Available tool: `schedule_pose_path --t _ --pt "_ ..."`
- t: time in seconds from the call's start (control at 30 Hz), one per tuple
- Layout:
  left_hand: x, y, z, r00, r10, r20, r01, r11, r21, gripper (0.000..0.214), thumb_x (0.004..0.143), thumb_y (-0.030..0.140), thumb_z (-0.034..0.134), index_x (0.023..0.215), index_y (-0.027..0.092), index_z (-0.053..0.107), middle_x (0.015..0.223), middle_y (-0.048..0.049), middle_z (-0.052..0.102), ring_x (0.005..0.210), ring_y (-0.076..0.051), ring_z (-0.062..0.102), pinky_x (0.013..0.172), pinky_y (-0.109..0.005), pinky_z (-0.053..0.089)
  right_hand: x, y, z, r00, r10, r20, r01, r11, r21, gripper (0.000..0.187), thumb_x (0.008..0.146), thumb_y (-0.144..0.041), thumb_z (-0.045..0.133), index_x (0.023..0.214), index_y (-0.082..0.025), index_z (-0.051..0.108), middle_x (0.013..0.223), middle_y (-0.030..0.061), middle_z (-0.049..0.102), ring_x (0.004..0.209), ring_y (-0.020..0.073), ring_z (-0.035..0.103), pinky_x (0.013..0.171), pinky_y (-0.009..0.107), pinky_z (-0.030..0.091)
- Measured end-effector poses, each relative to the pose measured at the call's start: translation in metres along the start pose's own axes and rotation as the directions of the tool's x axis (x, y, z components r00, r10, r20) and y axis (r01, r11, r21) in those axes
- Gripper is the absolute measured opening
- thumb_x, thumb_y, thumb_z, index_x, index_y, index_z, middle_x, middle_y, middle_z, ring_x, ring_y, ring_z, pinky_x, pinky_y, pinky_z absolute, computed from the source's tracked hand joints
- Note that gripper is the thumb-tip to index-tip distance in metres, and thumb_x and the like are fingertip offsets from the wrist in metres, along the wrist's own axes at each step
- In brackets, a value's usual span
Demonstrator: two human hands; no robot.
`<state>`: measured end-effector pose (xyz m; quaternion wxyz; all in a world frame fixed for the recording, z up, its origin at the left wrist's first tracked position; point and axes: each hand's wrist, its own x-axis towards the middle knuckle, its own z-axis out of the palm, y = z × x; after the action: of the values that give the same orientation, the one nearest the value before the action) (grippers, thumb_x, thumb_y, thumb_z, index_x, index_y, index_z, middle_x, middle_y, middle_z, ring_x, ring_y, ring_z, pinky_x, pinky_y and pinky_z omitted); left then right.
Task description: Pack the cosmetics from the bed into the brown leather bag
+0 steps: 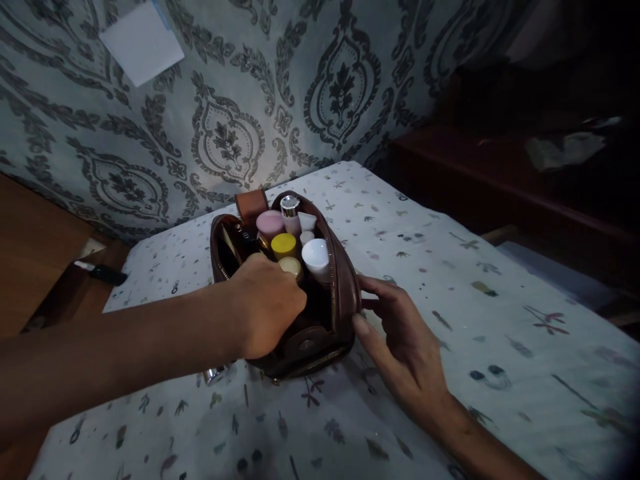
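Note:
A brown leather toiletry bag [346, 283] stands unzipped on the patterned cloth. Inside it show a pink lid [270, 223], a bottle with a silver cap [290, 207], a yellow lid [283, 245], a cream lid [291, 267], a white rounded container [316, 257] and a pale tube [307, 221]. My left hand [270, 300] reaches down into the bag beside the cream lid; its fingers are hidden. Against the bag's right side rest the thumb and fingertips of my right hand [405, 340], fingers apart.
The bag is on a surface covered with white printed cloth [480, 300]. A silver-capped item [214, 375] lies partly hidden under my left forearm. At the left is a dark bottle [105, 273]; a white sheet [143, 43] hangs on the patterned wall. Dark reddish furniture [450, 187] stands right.

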<state>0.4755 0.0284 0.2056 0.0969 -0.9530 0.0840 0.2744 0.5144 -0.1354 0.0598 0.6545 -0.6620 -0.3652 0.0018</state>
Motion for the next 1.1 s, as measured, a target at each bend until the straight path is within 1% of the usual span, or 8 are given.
schedule_pose_path --t 0.1,0.17,0.3,0.43,0.57,0.7,0.87,1.1 --pt "-0.001 -0.002 0.0 0.993 -0.04 0.114 0.026 0.992 0.123 0.006 0.068 0.015 0.069 0.069 0.021 0.068 0.072 -0.0074 0.069 0.069 -0.026 0.066 0.055 -0.035 0.043 0.0 0.0 0.0 1.0 0.004 0.005 -0.004 1.0 -0.004 0.035 0.099 -0.031 0.054 0.134 -0.024 0.051 0.128 0.0104 0.059 0.116 0.0247 0.059 0.09 0.041 0.056" --pt "0.0 -0.001 -0.001 0.994 -0.033 0.106 0.018 0.99 0.14 0.005 0.072 0.017 0.068 0.074 0.021 0.07 0.073 -0.0074 0.069 0.07 -0.026 0.067 0.055 -0.034 0.044 -0.001 -0.001 -0.001 1.0 0.006 0.007 -0.006 1.0 -0.002 0.035 0.1 -0.03 0.053 0.134 -0.025 0.051 0.128 0.0101 0.059 0.116 0.024 0.059 0.09 0.04 0.056" --pt "0.0 0.0 -0.002 0.993 -0.035 0.11 0.017 0.988 0.154 0.004 0.072 0.016 0.069 0.072 0.019 0.07 0.07 -0.0069 0.069 0.067 -0.024 0.067 0.052 -0.032 0.043 -0.001 -0.001 -0.001 1.0 0.02 0.008 -0.02 1.0 -0.002 0.035 0.1 -0.031 0.053 0.135 -0.026 0.051 0.129 0.0093 0.058 0.114 0.0233 0.06 0.09 0.039 0.055" --pt "-0.004 -0.001 -0.001 1.0 -0.008 0.023 0.004 0.989 0.15 0.009 0.078 0.015 0.065 0.07 0.018 0.069 0.067 -0.0065 0.067 0.068 -0.024 0.067 0.052 -0.031 0.04 -0.001 0.001 -0.001 1.0 0.026 0.008 -0.026 1.0 0.0 0.034 0.1 -0.031 0.053 0.135 -0.029 0.052 0.129 0.0072 0.058 0.114 0.022 0.059 0.09 0.037 0.055" --pt "-0.006 -0.002 0.002 0.998 -0.018 -0.065 0.026 0.992 0.125 0.011 0.083 0.016 0.061 0.079 0.018 0.071 0.074 -0.0071 0.069 0.073 -0.024 0.068 0.056 -0.031 0.042 0.0 0.0 0.0 1.0 0.015 0.007 -0.015 1.0 0.003 0.035 0.1 -0.03 0.053 0.135 -0.031 0.052 0.129 0.0058 0.059 0.114 0.021 0.059 0.09 0.035 0.054" --pt "-0.002 0.001 0.005 0.998 -0.053 -0.042 0.058 0.989 0.136 0.01 0.081 0.017 0.062 0.077 0.016 0.071 0.076 -0.0099 0.069 0.073 -0.025 0.068 0.055 -0.032 0.045 0.0 -0.001 0.0 0.999 0.037 0.014 -0.037 0.999 0.008 0.035 0.101 -0.032 0.053 0.135 -0.031 0.051 0.129 0.0059 0.058 0.114 0.0206 0.059 0.091 0.035 0.054" --pt "0.004 0.008 0.003 0.994 -0.095 0.05 0.087 0.984 0.156 0.005 0.077 0.017 0.066 0.076 0.014 0.07 0.078 -0.0116 0.069 0.076 -0.028 0.067 0.059 -0.036 0.049 -0.003 0.0 -0.001 0.998 0.054 0.019 -0.054 0.998 0.011 0.036 0.1 -0.033 0.053 0.136 -0.029 0.051 0.13 0.0073 0.058 0.113 0.0213 0.06 0.091 0.037 0.055" --pt "0.005 0.01 0.005 0.997 -0.08 -0.007 0.08 0.986 0.144 0.005 0.076 0.017 0.068 0.077 0.013 0.07 0.082 -0.0121 0.069 0.078 -0.029 0.067 0.06 -0.037 0.049 -0.003 0.0 0.0 0.999 0.053 0.006 -0.053 0.999 0.002 0.034 0.1 -0.035 0.053 0.133 -0.028 0.052 0.128 0.008 0.06 0.112 0.0224 0.061 0.09 0.038 0.056"
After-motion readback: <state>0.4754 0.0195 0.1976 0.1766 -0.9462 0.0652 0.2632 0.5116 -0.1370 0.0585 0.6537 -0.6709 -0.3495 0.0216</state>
